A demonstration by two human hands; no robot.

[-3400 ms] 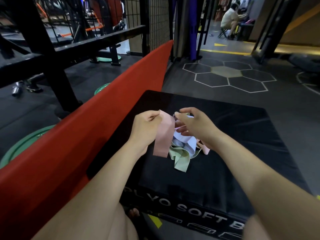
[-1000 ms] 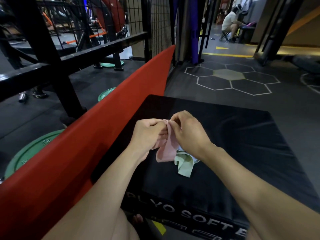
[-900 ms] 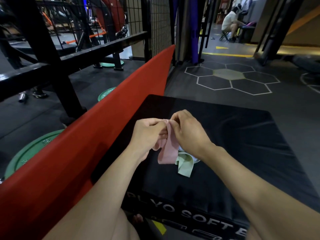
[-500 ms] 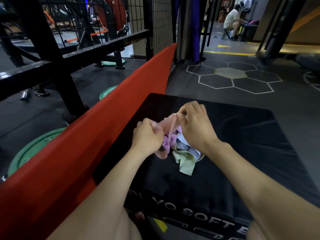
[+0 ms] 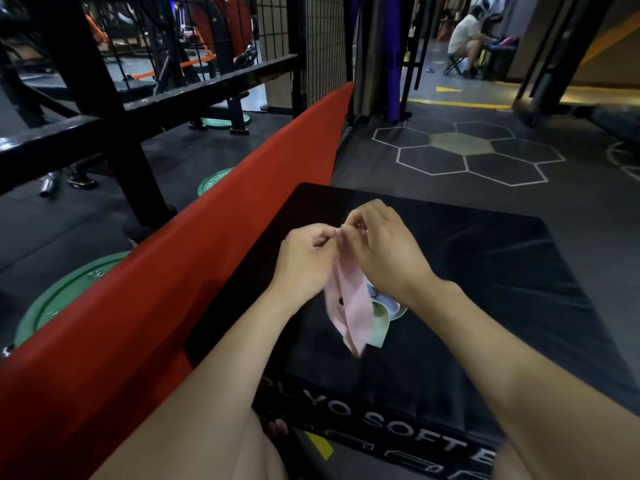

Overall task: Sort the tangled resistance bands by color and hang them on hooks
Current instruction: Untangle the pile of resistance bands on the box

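A pink resistance band [image 5: 349, 306] hangs down from between my two hands above a black soft box [image 5: 485, 306]. My left hand [image 5: 304, 265] pinches its upper end with curled fingers. My right hand [image 5: 384, 251] pinches the same end right beside it, fingertips touching. Under the pink band lies a small tangle with a pale green band [image 5: 379, 327] and a white-grey band [image 5: 389, 303]; my right wrist hides part of it. No hooks are in view.
A long red pad [image 5: 173, 289] runs diagonally along the box's left side. Black rack beams [image 5: 104, 109] and green weight plates [image 5: 69, 296] stand on the left. Hexagon floor markings [image 5: 464, 150] lie beyond the box. A seated person [image 5: 464, 36] is far back.
Both hands have lifted slightly and brought the pink band's top end together between their fingertips. The band now hangs longer and straighter over the tangle.
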